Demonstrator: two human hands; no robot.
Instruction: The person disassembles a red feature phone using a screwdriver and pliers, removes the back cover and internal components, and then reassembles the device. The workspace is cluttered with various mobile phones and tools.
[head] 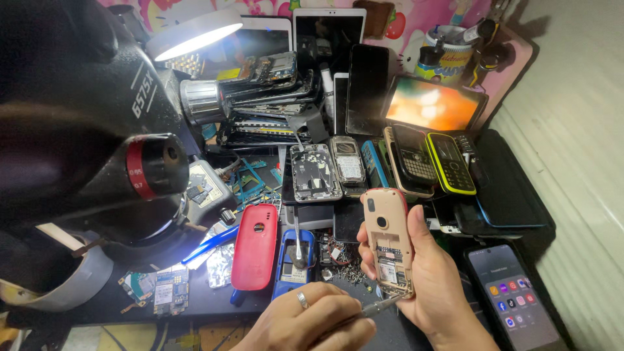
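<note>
My right hand (434, 286) holds a small phone (386, 242) upright, its back cover off, showing a tan inner frame with a red edge. My left hand (305, 323), with a ring on one finger, grips a thin screwdriver (382, 306). The screwdriver's tip touches the phone's bottom end. Both hands are low in the view, near the front edge of a dark bench.
A big black microscope (84, 130) and a lit lamp (195, 36) fill the left. A red back cover (255, 247), a blue opened phone (294, 261), loose screws (344, 268) and circuit boards (162, 289) lie close by. Piled phones, a lit tablet (432, 104) and a lit smartphone (513, 296) crowd the bench.
</note>
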